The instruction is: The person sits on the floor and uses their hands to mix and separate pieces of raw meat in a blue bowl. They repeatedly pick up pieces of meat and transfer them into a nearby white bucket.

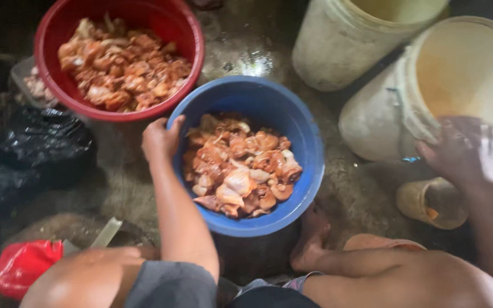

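Blue bowl (309, 154) sits centre on the wet ground, about half filled with raw marinated chicken pieces (241, 168). Its near-left rim is gripped by the left hand (160, 140), fingers curled over the edge, thumb outside. Right hand (463, 151) is blurred, placed against the tilted cream bucket (457, 85) at its lower rim; whether it is clamped or just resting flat cannot be told. A bare foot (310, 242) is planted just beside the blue bowl's near edge; knees are seen at the bottom of the view. Red bowl (169, 28) lies up-left, touching or nearly touching the blue one, also loaded with chicken. Counts: two bowls with meat, two cream buckets (one upright (338, 51) at top, one tilted), one small tan cup (429, 202) lying near the right wrist, one black bag (29, 154) at left, one red bag (21, 265) lower left with a blade-like piece (106, 231) beside it, plus a clear container (24, 85) partly hidden behind the red bowl. Risks, as judged: a one-handed rim grip on a loaded bowl could let it tip or slide on the slick floor, spilling meat; the tilted bucket could roll if contact is lost; foot close to the bowl could contaminate or knock it.
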